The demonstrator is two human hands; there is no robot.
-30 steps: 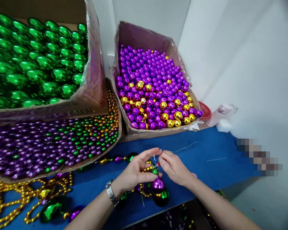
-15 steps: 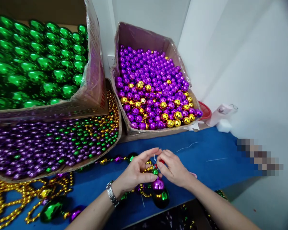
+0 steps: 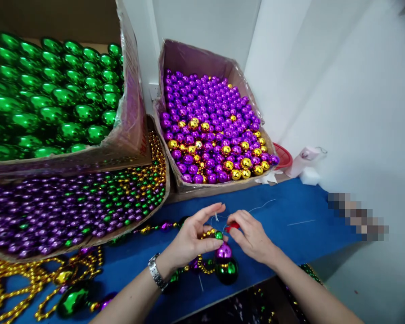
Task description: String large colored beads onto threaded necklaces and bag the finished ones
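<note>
My left hand (image 3: 189, 238), wearing a metal watch (image 3: 157, 272), is closed on a bead strand near a small green bead (image 3: 218, 235). Its index finger stretches forward, with a short white thread end (image 3: 217, 217) by the fingertip. Below the thumb hang a shiny purple ball (image 3: 223, 253) and a large dark green ball (image 3: 227, 271). My right hand (image 3: 251, 238) is closed around a small red tool (image 3: 232, 226), whose working end I cannot make out. A thin thread loops between the two hands, which are apart.
Cardboard boxes hold large green beads (image 3: 64, 96), purple and gold balls (image 3: 205, 103), and small mixed beads (image 3: 54, 207). Gold bead strands (image 3: 16, 283) lie at left on the blue cloth (image 3: 270, 229). A red basket (image 3: 283, 155) and a white wall (image 3: 364, 112) are at right.
My right hand has drawn back to the right from my left fingertips, showing more of the red tool. A gap with loose thread has opened between the hands.
</note>
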